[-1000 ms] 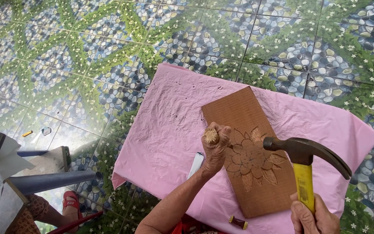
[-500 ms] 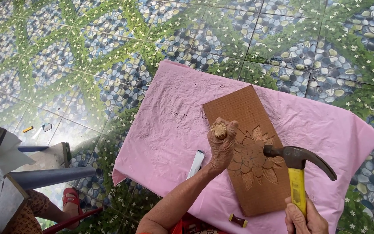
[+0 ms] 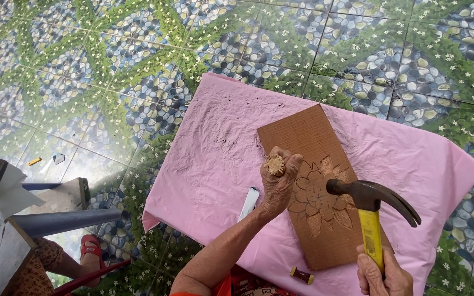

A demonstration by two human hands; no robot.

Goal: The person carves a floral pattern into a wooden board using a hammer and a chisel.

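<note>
A brown wooden board (image 3: 316, 181) lies tilted on a pink sheet (image 3: 220, 148), its lower half cut with a flower pattern of petals and leaves. The left hand (image 3: 278, 183) is closed around a chisel (image 3: 275, 164), which stands over the left edge of the carving; only the chisel's frayed, splayed top end shows above the curled fingers, and the tip is hidden behind the hand. The left forearm runs down to the bottom edge of the view.

The right hand (image 3: 384, 273) grips the yellow handle of a claw hammer (image 3: 371, 200) near its lower end, fingers wrapped tight. The dark metal head hangs above the right part of the carved flower, its striking face turned towards the chisel top and just apart from it, the claw curving off to the right.

On the sheet, a white flat object (image 3: 249, 203) lies just left of the left wrist, and a small dark wooden-handled tool (image 3: 302, 275) lies near the board's lower corner. The sheet covers a raised surface above a tiled floor (image 3: 111, 66) printed with pebbles and green leafy bands. At the lower left, a grey metal bar (image 3: 56, 222) and a person's foot in a red sandal (image 3: 90, 248) show.
</note>
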